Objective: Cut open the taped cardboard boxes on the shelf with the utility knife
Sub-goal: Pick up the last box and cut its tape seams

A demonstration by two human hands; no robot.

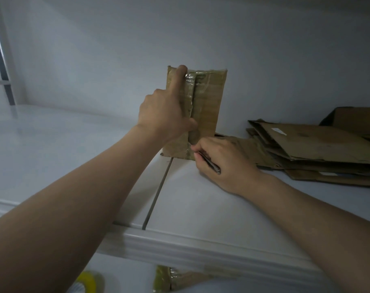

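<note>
View from my head camera: a white shelf [201, 208] at chest height, against a pale wall. A small cardboard box [211, 115] stands upright near the back of it, touching the wall, with a shiny taped seam [193, 92] running down its front.

My left hand [165, 115] braces the box. Its index finger lies straight up the front beside the seam and its thumb presses lower down. The other fingers are hidden, so I hold nothing closed there.

My right hand [224, 163] is curled around the dark utility knife [209, 163], low on the box just beside the bottom of the seam. I cannot see the blade.

A pile of flattened cardboard [317, 149] lies to the right.

To cut well, I judge the tip should stay shallow in the seam, and my left thumb, which sits close to the knife, should shift off the tape line first. Firm pressure against the wall should stop the box tipping.
</note>
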